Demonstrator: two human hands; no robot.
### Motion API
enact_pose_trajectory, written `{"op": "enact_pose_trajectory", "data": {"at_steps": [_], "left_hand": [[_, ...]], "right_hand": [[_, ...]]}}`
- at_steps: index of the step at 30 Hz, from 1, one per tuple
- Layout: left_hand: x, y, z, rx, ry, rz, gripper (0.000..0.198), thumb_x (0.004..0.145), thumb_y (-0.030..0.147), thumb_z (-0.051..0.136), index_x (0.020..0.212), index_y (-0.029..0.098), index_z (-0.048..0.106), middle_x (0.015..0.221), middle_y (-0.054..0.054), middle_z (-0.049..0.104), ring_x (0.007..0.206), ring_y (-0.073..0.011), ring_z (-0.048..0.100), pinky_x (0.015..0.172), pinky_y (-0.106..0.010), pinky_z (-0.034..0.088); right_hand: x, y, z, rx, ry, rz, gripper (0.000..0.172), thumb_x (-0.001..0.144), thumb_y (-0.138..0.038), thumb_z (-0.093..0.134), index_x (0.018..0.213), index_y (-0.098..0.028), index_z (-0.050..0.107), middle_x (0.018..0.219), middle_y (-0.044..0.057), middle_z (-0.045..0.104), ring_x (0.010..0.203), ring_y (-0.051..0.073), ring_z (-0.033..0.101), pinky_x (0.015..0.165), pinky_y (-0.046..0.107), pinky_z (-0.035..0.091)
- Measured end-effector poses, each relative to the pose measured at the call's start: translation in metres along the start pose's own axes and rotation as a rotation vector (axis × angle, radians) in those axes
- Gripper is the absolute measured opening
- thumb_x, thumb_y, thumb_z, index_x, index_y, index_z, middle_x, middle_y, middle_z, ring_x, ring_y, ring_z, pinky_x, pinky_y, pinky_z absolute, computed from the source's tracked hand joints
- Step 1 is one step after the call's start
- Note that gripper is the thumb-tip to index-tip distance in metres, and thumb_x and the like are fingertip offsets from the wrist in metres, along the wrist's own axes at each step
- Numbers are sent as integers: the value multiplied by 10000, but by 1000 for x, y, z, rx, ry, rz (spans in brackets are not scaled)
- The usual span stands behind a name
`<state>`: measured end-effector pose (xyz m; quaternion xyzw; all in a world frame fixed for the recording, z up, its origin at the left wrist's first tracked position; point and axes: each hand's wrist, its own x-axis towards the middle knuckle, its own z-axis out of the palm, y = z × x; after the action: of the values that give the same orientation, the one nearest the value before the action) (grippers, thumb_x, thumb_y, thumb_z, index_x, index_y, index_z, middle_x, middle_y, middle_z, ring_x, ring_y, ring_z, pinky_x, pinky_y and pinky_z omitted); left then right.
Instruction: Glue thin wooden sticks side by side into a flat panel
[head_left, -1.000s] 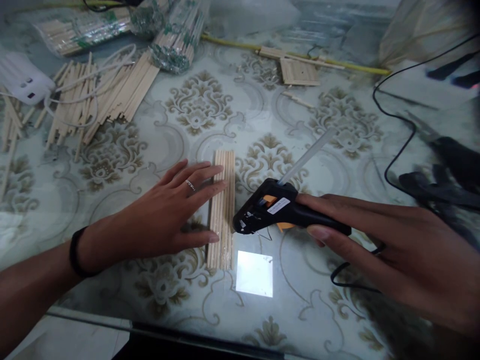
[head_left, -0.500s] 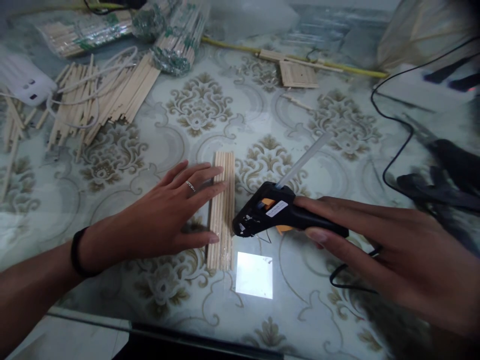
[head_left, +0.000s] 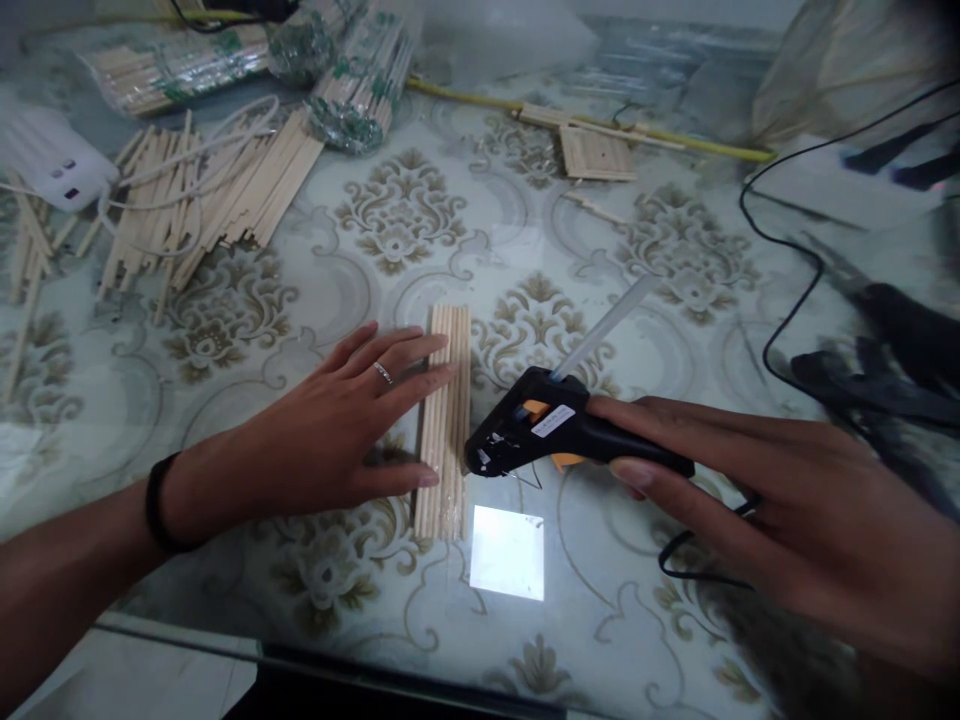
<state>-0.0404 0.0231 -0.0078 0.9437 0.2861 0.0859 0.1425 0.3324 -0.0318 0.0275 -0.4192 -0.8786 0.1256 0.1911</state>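
A narrow panel of wooden sticks (head_left: pixel 450 440), laid side by side, rests on the glass-topped table (head_left: pixel 360 640). My left hand (head_left: pixel 337 425) has its fingers spread, with the fingertips and thumb resting on the panel's left part. My right hand (head_left: pixel 780 500) is wrapped round the handle of a black glue gun (head_left: pixel 540 425) with an orange trigger. The gun's nozzle end is at the panel's right edge, by its lower half. From the back of the gun a translucent glue stick (head_left: pixel 607 325) sticks out, slanting up and to the right.
Loose sticks (head_left: pixel 217 195) and a white power bank (head_left: pixel 56 160) with a cable lie at the left. Bagged sticks (head_left: pixel 360 75) are behind them. A small wooden square (head_left: pixel 598 153) lies at the back, near a yellow strip (head_left: pixel 705 145). Black-handled pliers (head_left: pixel 900 310) and a black cord (head_left: pixel 780 320) are at the right.
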Motion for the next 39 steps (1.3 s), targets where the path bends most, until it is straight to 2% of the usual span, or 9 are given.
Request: {"op": "enact_pose_trajectory", "data": {"at_steps": [6,12,18,28,34,39], "left_hand": [[0,0,-1,1,-3,6,785,1178,652,660,1764,164,475,1838,-246,510,1779,-441,428,1489,-699,320],[0,0,0,-14,1,0,800,1157,631,704,1769,166,482,1848,-244,504,1788,-439,417,1495,-701,308],[0,0,-1,-47,7,-20,801,1133,593,758,1779,201,494,1854,-210,514,1789,-432,422,1506,-681,299],[0,-1,-1,-45,-5,-12,810,1147,633,725,1779,183,492,1853,-227,507,1782,-444,424,1497,-701,308],[1,0,-2,-85,14,-23,806,1112,570,793,1786,235,504,1851,-199,523,1768,-449,447,1491,-707,323],[0,0,-1,-64,-5,-30,808,1134,632,744,1777,207,503,1859,-209,507,1784,-437,425,1507,-677,294]], "right_hand": [[1,1,3,-8,-10,-7,407,1282,-403,478,1636,-380,678,1451,34,917,1119,228,946,929,291,793],[-1,2,3,7,-7,-10,404,1290,-394,459,1632,-372,673,1458,21,915,1127,188,941,905,223,769],[-2,0,3,4,2,-11,410,1283,-388,479,1644,-397,673,1475,9,907,1154,202,936,958,250,773],[-2,3,3,44,-15,6,570,1263,-386,509,1820,-505,503,1527,-37,880,1115,240,945,888,313,805],[-2,2,1,48,-24,21,558,1249,-337,535,1791,-464,559,1525,-14,883,1148,251,939,924,319,801],[-2,2,3,41,-31,-2,489,1257,-333,514,1727,-411,619,1520,15,887,1160,243,938,952,307,793]]}}
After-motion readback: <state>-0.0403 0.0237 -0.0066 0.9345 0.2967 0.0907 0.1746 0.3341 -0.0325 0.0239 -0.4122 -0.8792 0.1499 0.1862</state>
